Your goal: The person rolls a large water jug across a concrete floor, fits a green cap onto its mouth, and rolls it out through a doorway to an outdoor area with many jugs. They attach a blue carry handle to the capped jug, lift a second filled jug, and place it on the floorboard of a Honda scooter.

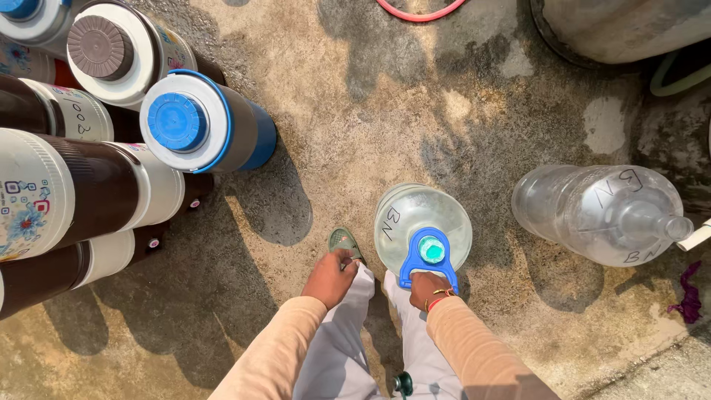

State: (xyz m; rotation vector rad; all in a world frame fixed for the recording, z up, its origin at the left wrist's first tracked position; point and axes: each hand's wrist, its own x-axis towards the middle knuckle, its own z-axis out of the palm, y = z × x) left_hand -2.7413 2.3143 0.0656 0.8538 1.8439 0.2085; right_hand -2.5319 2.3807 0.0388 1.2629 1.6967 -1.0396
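The right hand (428,289) is gripping the blue plastic handle (424,261) of a clear round water jug (422,226) — fingers clamped on it — standing on the concrete floor (355,111); the left hand (329,278) is hanging fisted, holding nothing.

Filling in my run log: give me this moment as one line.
right hand: grips blue handle on upright clear water jug | left hand: closed, by trouser leg | second clear jug: standing apart

Concrete floor (385,111): 2 clear jugs (422,222), insulated coolers (207,122).
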